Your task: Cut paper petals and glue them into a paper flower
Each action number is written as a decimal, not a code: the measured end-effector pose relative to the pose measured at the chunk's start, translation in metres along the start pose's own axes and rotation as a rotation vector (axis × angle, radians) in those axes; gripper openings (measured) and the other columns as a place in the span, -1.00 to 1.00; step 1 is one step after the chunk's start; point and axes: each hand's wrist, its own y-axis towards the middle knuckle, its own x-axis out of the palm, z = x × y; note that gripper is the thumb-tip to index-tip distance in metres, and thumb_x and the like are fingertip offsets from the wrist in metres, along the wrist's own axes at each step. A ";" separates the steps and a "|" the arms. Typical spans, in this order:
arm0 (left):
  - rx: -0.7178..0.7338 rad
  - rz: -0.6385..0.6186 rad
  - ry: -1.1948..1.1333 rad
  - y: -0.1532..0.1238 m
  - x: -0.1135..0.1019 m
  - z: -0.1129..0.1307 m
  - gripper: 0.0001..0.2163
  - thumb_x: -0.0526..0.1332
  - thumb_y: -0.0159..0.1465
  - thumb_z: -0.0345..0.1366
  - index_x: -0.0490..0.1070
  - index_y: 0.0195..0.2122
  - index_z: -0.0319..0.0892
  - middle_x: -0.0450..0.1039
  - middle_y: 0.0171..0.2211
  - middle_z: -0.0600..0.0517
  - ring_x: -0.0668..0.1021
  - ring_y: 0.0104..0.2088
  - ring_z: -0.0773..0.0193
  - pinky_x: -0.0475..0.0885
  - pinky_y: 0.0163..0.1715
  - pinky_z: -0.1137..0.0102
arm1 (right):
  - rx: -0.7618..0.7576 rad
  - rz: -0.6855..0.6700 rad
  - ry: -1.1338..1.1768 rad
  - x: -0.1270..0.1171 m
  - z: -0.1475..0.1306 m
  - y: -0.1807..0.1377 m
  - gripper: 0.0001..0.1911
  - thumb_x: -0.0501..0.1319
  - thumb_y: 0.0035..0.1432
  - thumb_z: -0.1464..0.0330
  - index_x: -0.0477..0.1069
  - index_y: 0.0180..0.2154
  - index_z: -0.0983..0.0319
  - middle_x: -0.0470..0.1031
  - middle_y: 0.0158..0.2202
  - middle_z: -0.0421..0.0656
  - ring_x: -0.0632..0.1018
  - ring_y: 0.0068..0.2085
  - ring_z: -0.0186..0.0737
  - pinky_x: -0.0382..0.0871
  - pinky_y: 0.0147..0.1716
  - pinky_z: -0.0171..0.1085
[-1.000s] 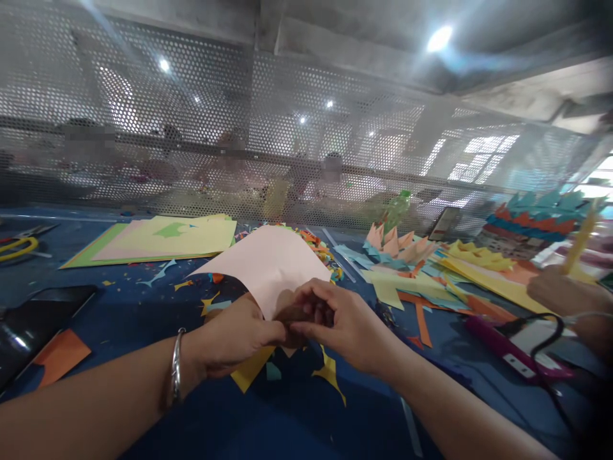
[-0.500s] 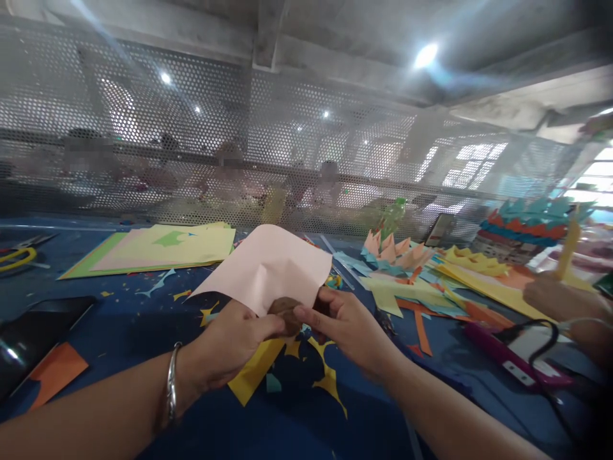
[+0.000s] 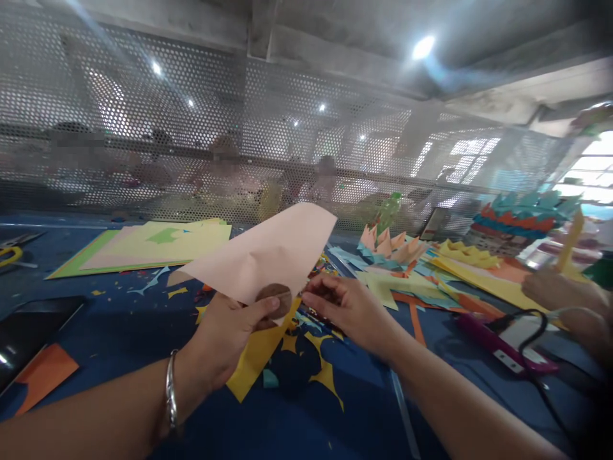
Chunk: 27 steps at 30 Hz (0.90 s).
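- The left hand (image 3: 225, 335), a silver bracelet (image 3: 171, 390) on its wrist, pinches a brown disc (image 3: 279, 294) against a pale pink sheet (image 3: 258, 255), thumb pressed on the disc near the sheet's lower edge.
- The right hand (image 3: 352, 313) is half curled, a narrow gap between thumb and fingers. Its tips are just beside the sheet's right edge; blur there leaves it unclear whether they touch.
- The pink sheet is lifted above a blue table (image 3: 297, 428), bowed and tilted, its far edge raised.
- Below the hands lie a yellow piece of paper (image 3: 249, 370), yellow scraps (image 3: 328, 377) with curved cut edges, and a small teal scrap (image 3: 270, 379).
- To the left, an orange piece of paper (image 3: 50, 370) lies against a black glossy device (image 3: 36, 329).
- To the right is a purple power strip (image 3: 507, 348) with a black cable; past it, another person's hand (image 3: 546, 291) grips a yellow strip (image 3: 571, 243).
- Farther left are yellow-handled scissors (image 3: 12, 255) and a stack of coloured sheets (image 3: 143, 243).
- Farther right stand zigzag-topped paper pieces (image 3: 395, 246) and a green bottle (image 3: 390, 207).
- Behind everything runs a perforated metal screen (image 3: 297, 83), with blurred figures beyond.
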 end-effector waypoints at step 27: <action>-0.050 0.036 -0.003 0.003 -0.007 -0.003 -0.72 0.36 0.01 -0.32 0.52 -0.21 -0.17 0.57 -0.19 -0.08 0.56 -0.21 0.20 0.42 -0.32 0.43 | 0.169 -0.076 -0.636 -0.017 0.016 0.007 -0.88 0.09 0.02 0.36 0.32 -0.51 0.22 0.37 -0.57 -0.19 0.38 -0.51 -0.26 0.08 -0.54 -0.31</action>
